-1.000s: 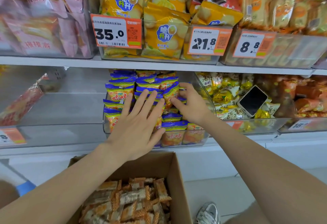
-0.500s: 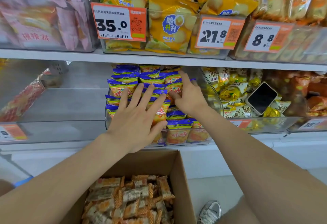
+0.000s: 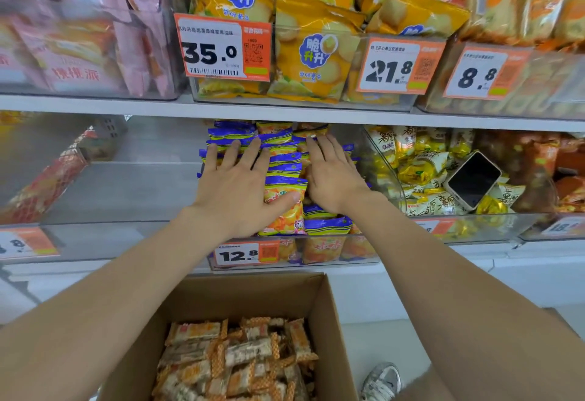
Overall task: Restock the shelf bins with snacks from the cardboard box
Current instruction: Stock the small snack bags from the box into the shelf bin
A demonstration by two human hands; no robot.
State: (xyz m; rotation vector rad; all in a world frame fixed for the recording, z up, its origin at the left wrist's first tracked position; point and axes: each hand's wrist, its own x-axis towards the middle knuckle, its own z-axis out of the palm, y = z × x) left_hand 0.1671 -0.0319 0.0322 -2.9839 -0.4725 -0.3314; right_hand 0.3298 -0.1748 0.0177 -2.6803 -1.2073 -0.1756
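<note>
Two flat hands, left hand [image 3: 235,191] and right hand [image 3: 332,176], press blue-orange snack packets [image 3: 285,163] in one bin [image 3: 364,252].

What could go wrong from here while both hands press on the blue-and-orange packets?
1. The blue-and-orange packets are heaped above the front lip of the clear bin. With the left hand and right hand pressing flat, front ones may slip over it.
2. A phone lies loose on the snacks in the next bin right; it could get buried or knocked.
3. The cardboard box holds different orange-and-white bars, so mis-binning is possible.
</note>
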